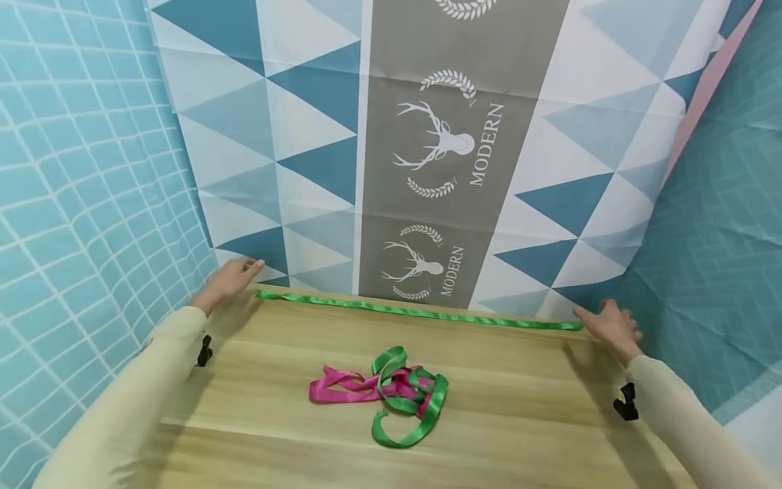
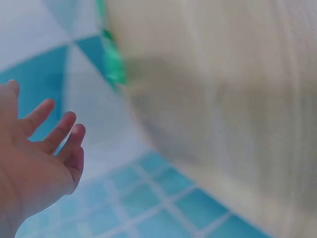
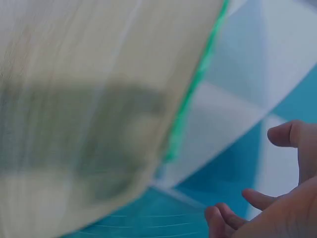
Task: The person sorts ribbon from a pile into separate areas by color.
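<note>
A green ribbon [image 1: 415, 311] lies stretched nearly straight along the far edge of the wooden table. Just above its left end is my left hand [image 1: 235, 277], apart from the ribbon and holding nothing; the left wrist view shows its fingers loosely bent. Beside the ribbon's right end is my right hand [image 1: 613, 326], its thumb and fingers spread with nothing between them, as the right wrist view also shows. Nearer the middle of the table lies a loose tangle of a second green ribbon [image 1: 435, 401] and a pink ribbon [image 1: 342, 387].
The wooden table [image 1: 275, 448] has rounded far corners. Behind it hangs a patterned cloth [image 1: 318, 142] with triangles and deer heads. A blue checked cloth [image 1: 79, 170] hangs at the left, a teal cloth [image 1: 721, 238] at the right.
</note>
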Demonstrator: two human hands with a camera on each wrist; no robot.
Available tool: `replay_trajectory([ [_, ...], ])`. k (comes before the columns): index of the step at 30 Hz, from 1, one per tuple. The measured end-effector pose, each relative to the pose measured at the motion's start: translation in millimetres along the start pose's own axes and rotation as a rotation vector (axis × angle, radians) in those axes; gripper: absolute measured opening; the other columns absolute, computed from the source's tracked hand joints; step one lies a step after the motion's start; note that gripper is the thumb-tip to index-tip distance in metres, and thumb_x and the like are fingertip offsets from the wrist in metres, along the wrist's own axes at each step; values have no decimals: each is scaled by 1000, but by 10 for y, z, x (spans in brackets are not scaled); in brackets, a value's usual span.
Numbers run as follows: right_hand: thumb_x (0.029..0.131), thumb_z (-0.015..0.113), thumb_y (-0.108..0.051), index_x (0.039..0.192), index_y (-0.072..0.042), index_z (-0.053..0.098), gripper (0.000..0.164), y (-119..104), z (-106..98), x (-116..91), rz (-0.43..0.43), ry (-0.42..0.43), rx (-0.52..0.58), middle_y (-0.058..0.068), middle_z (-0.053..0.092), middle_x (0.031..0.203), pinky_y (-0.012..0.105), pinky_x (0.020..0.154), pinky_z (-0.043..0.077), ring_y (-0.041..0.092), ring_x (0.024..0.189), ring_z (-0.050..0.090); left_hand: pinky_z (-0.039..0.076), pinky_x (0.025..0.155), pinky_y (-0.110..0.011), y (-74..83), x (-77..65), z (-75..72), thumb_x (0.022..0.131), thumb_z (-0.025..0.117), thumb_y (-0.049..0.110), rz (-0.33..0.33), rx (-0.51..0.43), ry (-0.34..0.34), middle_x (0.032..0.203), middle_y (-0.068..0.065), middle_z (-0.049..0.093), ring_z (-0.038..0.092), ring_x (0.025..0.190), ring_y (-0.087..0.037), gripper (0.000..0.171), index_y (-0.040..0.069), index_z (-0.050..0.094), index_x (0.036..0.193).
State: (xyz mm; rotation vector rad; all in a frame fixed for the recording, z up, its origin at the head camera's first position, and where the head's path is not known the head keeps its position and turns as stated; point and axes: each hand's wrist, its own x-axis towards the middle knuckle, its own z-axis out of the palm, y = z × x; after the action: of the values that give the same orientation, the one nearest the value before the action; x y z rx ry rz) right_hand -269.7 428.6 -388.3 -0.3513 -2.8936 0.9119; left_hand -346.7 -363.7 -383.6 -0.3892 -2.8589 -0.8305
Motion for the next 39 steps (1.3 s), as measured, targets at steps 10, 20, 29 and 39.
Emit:
replay_trajectory([
  [10, 105, 57, -32, 121, 1, 67, 38, -1013, 260, -807, -461, -45, 17, 18, 68, 110, 50, 75, 53, 35, 98, 64, 45, 95, -57, 1188, -364, 331, 111, 39, 44, 220, -86, -74, 129, -19, 60, 57, 118, -36, 55, 0, 57, 138],
  [20, 93, 74, -39, 104, -15, 75, 26, -1784, 1106, -1463, -665, -266, -76, -7, 62, 80, 34, 62, 49, 11, 73, 57, 50, 90, -44, 1793, -615, 932, 107, 53, 41, 390, -32, -204, 113, 6, 64, 60, 108, -16, 29, 19, 67, 119],
  [29, 93, 74, -24, 73, -16, 60, 26, -1940, 1728, -1593, -785, -311, -112, -6, 45, 67, 27, 52, 31, 9, 61, 39, 52, 88, -46, 1822, -676, 1113, 108, 53, 38, 459, -80, -260, 111, 7, 66, 62, 104, -15, 33, 12, 69, 120],
  [39, 105, 61, -25, 95, -16, 75, 20, -2182, 1300, -1452, -820, -522, 373, 7, 68, 86, 35, 71, 50, 23, 77, 62, 44, 102, -47, 2106, -656, 1342, 111, 39, 46, 360, -391, -352, 132, -2, 62, 58, 122, -20, 47, 15, 59, 140],
])
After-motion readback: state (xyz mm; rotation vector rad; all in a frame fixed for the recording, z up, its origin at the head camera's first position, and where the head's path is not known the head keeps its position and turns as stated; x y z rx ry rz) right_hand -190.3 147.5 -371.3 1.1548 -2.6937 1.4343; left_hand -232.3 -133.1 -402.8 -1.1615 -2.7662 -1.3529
